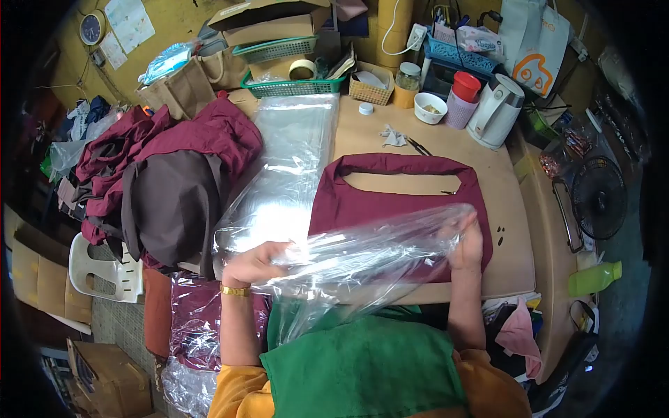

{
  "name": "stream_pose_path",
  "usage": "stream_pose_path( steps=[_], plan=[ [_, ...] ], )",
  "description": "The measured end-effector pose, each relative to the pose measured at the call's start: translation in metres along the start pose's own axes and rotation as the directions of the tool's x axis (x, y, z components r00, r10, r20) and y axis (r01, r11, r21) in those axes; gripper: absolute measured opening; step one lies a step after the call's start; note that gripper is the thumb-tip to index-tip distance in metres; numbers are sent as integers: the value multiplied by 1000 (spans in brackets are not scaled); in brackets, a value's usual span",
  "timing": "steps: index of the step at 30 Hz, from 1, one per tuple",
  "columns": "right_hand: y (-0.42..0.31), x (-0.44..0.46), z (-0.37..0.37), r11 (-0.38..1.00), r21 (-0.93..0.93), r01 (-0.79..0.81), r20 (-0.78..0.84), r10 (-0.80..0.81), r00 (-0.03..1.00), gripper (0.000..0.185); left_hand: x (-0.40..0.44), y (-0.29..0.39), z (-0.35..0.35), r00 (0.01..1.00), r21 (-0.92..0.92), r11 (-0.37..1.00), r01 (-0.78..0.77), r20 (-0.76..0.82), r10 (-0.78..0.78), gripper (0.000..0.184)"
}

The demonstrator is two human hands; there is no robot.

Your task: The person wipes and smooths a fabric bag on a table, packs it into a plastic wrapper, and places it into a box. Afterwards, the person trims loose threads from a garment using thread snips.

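A clear plastic bag (376,244) is stretched between my two hands above the table's front edge. Its left end is gripped in my left hand (256,262), whose fingers are closed. My right hand (467,240) is closed on the other end, with the film crossing over its fingers. Beneath and behind the film, a maroon cloth bag (397,207) lies flat with its wide handle loop toward the back. The plastic partly veils its lower part. Left of it lies a stack of clear plastic sleeves (293,153), strongly reflecting light.
Maroon and dark cloth bags (174,202) are heaped at the left. Small scissors (418,146), a white bowl (430,108), a kettle (496,111) and a green basket (293,88) stand or lie toward the back. A plastic-wrapped maroon pack (202,313) sits lower left.
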State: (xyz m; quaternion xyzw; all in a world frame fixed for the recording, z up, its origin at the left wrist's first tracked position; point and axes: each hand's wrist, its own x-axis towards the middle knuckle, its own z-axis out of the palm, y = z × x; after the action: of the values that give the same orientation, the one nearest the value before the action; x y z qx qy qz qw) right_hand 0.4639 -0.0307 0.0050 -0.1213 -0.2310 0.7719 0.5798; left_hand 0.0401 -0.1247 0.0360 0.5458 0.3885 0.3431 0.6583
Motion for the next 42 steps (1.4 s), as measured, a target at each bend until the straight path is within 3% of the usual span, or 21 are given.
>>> stream_pose_path(
  steps=[1, 3, 4, 5, 8, 10, 11, 13, 16, 17, 19, 21, 23, 25, 27, 28, 29, 31, 34, 39, 42],
  plan=[
    [2, 2, -5, 1000, 0, 2, -4, -2, 1000, 31, 4, 15, 9, 980, 381, 922, 68, 150, -134, 38],
    [3, 6, -10, 923, 101, -371, 301, 327, 896, 26, 1, -2, 6, 977, 49, 997, 54, -208, -42, 24],
    [-3, -1, -10, 667, -738, -105, 207, 371, 905, 27, -1, -8, 5, 928, -161, 981, -105, -371, 39, 18],
    [-17, -4, 17, 91, -987, 129, 156, 700, 697, 26, -2, -9, 1, 823, -444, 795, -413, -555, 117, 14],
    [-6, -8, 26, 603, -798, -19, 324, 456, 829, 24, -4, -16, -15, 909, -746, 547, -381, -411, 72, 17],
    [4, -4, 16, 949, -292, 120, -18, -131, 991, 33, -8, -7, -7, 976, -246, 945, -216, -96, 198, 21],
    [-3, 2, 12, 974, -213, 76, -117, -103, 988, 36, -3, 16, 3, 981, 414, 896, -159, 169, 95, 25],
    [-2, 7, -5, 956, 50, -288, 249, 267, 931, 37, -1, 14, 9, 979, 373, 924, 78, 148, -142, 30],
    [-14, -3, 26, 275, -961, -27, 193, 737, 647, 22, 1, -9, -9, 717, -557, 655, -511, -696, -33, 27],
    [-11, -4, 25, 238, -949, -206, 93, 837, 539, 22, 5, -15, -16, 833, -749, 363, -554, -498, 242, 32],
    [1, -12, 7, 683, -727, -73, 242, 354, 903, 19, 3, -10, -19, 903, -966, 255, -49, 66, 425, 37],
    [8, -2, -14, 975, -213, 64, 121, -39, 992, 40, -12, -8, 1, 990, -346, 936, -60, -140, 12, 36],
    [7, 12, -22, 914, 343, -218, 445, 47, 895, 47, 3, 22, 18, 925, 411, 849, 333, 34, -379, 32],
    [4, 7, -24, 929, 209, -304, 333, 225, 916, 49, -5, -10, 15, 859, 80, 987, 137, -506, -78, 19],
    [4, -2, -20, 843, -396, -364, 261, 483, 836, 47, -1, -11, -2, 853, -626, 620, -472, -503, 142, 28],
    [5, -5, -12, 621, -771, -143, 326, 577, 749, 44, -1, -15, -6, 900, -724, 538, -432, -386, 203, 32],
    [-2, 2, 18, 451, -889, 81, 449, 824, 345, 41, -1, -21, -13, 924, -810, 455, -370, -269, 274, 36],
    [-12, -6, -13, 604, -790, -103, 487, 721, 494, 38, -29, -37, -14, 895, -536, 740, -406, -398, 203, 48],
    [-38, -17, -34, 764, -645, -7, 174, 156, 972, 43, -35, -27, -14, 940, -183, 927, -328, 33, 339, 91],
    [-87, 32, 19, 718, -659, 226, 191, -131, 973, 53, -46, 45, -34, 969, 37, 976, -214, -117, 217, 55],
    [-85, 37, 57, 44, -944, 327, 330, 98, 939, 61, -32, 100, -12, 511, 357, 785, -506, -610, 606, 36]
  ],
)
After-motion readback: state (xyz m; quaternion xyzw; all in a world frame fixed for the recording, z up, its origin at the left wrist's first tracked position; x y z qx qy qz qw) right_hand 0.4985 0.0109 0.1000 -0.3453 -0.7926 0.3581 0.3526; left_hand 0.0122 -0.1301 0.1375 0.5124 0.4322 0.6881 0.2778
